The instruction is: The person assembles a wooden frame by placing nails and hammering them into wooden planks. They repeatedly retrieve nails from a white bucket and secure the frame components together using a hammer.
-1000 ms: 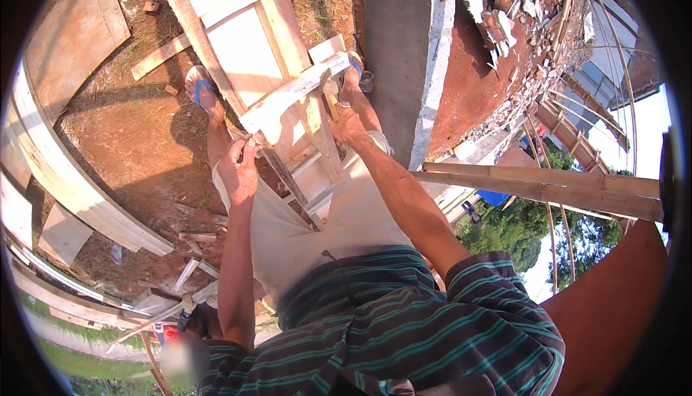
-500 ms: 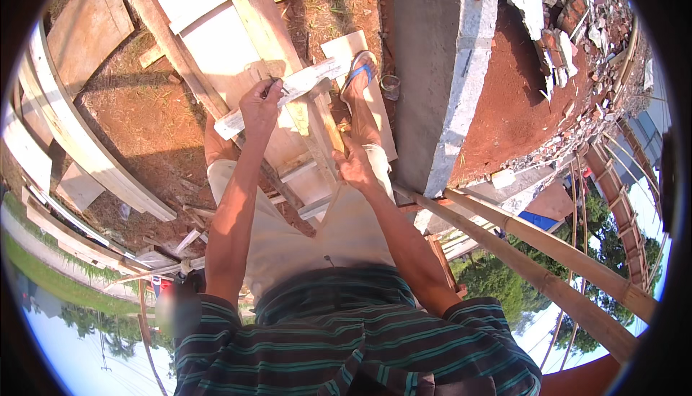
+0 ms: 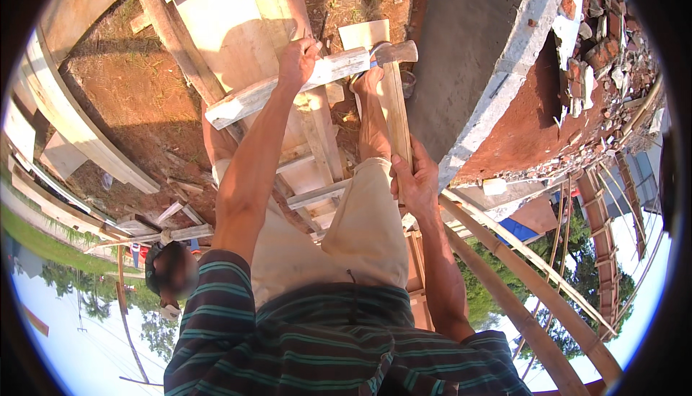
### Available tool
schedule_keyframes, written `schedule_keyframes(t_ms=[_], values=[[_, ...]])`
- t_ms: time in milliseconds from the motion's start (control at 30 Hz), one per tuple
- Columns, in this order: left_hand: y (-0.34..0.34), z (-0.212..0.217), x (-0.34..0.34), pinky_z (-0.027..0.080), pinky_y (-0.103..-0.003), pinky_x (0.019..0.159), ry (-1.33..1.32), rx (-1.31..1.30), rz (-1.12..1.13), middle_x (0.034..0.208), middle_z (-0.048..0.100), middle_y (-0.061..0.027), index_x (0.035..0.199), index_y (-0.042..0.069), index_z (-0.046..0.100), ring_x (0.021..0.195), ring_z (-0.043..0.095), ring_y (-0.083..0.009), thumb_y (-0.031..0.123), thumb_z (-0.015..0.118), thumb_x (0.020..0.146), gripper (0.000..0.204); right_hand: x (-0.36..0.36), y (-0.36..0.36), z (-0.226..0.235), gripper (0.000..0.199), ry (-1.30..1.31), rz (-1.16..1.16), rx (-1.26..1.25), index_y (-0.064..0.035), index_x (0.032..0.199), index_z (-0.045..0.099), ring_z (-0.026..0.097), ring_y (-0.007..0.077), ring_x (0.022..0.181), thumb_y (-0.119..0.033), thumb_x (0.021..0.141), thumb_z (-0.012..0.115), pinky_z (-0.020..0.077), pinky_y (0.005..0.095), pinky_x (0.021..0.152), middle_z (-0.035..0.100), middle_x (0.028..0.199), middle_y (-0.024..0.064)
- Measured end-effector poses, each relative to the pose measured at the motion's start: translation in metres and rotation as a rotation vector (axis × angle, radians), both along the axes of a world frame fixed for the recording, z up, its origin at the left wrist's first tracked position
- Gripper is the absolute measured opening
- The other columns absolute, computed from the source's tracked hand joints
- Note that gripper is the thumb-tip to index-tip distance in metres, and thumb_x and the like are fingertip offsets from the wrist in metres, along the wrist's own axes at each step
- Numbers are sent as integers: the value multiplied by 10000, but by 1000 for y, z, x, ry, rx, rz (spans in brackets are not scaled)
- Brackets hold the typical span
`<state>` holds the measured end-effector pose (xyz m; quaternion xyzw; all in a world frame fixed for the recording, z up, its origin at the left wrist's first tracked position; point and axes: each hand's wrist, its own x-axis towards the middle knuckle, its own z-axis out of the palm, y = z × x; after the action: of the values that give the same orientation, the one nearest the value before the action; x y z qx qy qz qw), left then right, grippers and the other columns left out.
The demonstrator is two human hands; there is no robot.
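My right hand [image 3: 416,180] is wrapped round the lower end of a hammer's wooden handle, and the hammer [image 3: 395,108] points away from me, its metal head at the far end beside my sandalled foot. My left hand [image 3: 298,63] is closed in a pinch at the far edge of a pale wooden batten [image 3: 252,100]. Whatever those fingers hold is too small or hidden to make out. The batten lies slanting across a long timber [image 3: 277,7] and a plywood panel [image 3: 231,14].
A rough concrete wall [image 3: 504,72] runs along my right, with brick rubble [image 3: 605,50] beyond it. Bamboo poles [image 3: 533,273] slant at lower right. Long boards [image 3: 94,129] lie to the left on red soil. Another person [image 3: 169,273] in a cap is at lower left.
The hammer has swung up and right, so its head now shows beyond the batten's right end. My left hand has shifted right along the batten. The whole view has shifted too.
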<state>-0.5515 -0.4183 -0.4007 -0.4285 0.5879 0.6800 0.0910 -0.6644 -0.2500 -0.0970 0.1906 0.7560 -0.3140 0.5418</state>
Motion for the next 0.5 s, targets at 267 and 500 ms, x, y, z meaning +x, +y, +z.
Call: schedule_keyframes(t_ms=[267,500], values=[[2,8,-2,458,-279,553,170,-38,132,619,531,-54,766,-25,580,589,565,-108,120,614,942,231,-15,-55,-7,484,-14,52,-55,-32,1432,440,471,50,490,-114,971,563,401,244,433,530,737,-7],[2,0,1,475,-329,567,88,-91,23,629,554,-135,778,-22,598,595,634,-191,141,593,924,219,-13,-65,-25,578,160,359,-77,-11,1478,374,567,113,593,-53,934,564,486,289,580,674,854,106]])
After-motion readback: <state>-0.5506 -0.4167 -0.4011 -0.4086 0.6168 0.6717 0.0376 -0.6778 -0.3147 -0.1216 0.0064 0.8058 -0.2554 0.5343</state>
